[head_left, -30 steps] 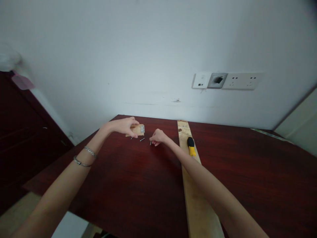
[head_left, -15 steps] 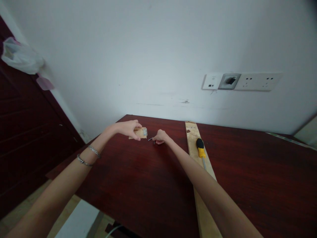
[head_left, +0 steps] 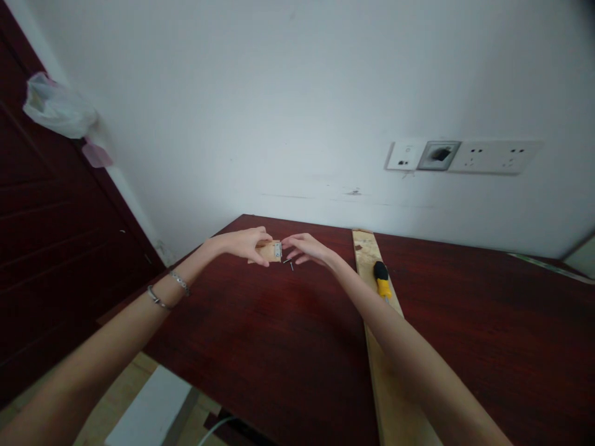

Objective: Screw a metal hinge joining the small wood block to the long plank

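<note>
The left hand (head_left: 242, 243) pinches a small wooden block (head_left: 268, 251), thumb on the near edge and fingers curled over the far edge. The right hand (head_left: 307, 248) hovers at 3 o'clock of it with its fingers loosely spread and nothing in its grasp. Its fingertips come very close to the block's end, but I cannot tell whether they touch it.

The block sits low over the far part of the dark red table (head_left: 260, 347), near the wall. Its long axis runs from 9 to 3 o'clock, about level. A small metal hinge (head_left: 277, 249) is on its right end, which points at the right hand. Just below that end, at about 5 o'clock, two small dark screws (head_left: 289, 262) lie on the table between the two hands.

Farther out at 3 o'clock, past the right wrist, a pale wooden plank (head_left: 365, 249) lies on the table with its long axis running from 12 to 6 o'clock, from the wall toward the viewer. A screwdriver (head_left: 382, 279) with a black and yellow handle rests on it, handle toward the wall.

Two thin bracelets (head_left: 160, 299) ring the left wrist. A row of wall sockets (head_left: 465, 156) sits at 2 o'clock. A plastic bag (head_left: 56, 108) hangs on the dark door (head_left: 46, 235) at 10 o'clock.
</note>
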{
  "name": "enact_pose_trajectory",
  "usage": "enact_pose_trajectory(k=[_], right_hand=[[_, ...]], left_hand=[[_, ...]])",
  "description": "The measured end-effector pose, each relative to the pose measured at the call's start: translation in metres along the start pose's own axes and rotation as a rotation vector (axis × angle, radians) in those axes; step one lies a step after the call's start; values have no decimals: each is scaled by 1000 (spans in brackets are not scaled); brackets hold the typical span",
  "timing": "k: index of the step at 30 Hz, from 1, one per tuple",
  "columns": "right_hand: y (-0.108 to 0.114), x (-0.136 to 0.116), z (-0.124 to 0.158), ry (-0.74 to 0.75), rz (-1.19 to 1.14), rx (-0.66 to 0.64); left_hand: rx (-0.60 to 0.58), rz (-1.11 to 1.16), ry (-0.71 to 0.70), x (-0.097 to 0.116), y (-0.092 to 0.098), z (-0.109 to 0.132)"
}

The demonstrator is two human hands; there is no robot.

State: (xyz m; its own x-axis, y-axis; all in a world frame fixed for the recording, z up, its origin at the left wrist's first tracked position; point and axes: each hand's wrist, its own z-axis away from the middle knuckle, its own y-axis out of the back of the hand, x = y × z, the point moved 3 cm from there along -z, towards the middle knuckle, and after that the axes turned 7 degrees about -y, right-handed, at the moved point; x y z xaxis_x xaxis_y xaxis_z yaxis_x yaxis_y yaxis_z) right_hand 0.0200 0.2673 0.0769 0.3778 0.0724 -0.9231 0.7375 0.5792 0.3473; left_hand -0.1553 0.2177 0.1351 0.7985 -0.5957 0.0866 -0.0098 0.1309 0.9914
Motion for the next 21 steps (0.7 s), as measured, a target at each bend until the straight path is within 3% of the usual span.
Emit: enact_pose_trajectory(k=[4, 6, 15, 21], right_hand=[[-5, 7, 16, -36, -172, -235], [-4, 12, 21, -45, -210, -280], [8, 16, 31, -104, -151, -36], [7, 14, 36, -120, -119, -12]], left_hand=[[-31, 34, -26, 16, -4, 1], [-55, 49, -44, 26, -7, 1], [-83, 57, -77, 44, -16, -7], [-97, 9, -69, 46, -18, -10]])
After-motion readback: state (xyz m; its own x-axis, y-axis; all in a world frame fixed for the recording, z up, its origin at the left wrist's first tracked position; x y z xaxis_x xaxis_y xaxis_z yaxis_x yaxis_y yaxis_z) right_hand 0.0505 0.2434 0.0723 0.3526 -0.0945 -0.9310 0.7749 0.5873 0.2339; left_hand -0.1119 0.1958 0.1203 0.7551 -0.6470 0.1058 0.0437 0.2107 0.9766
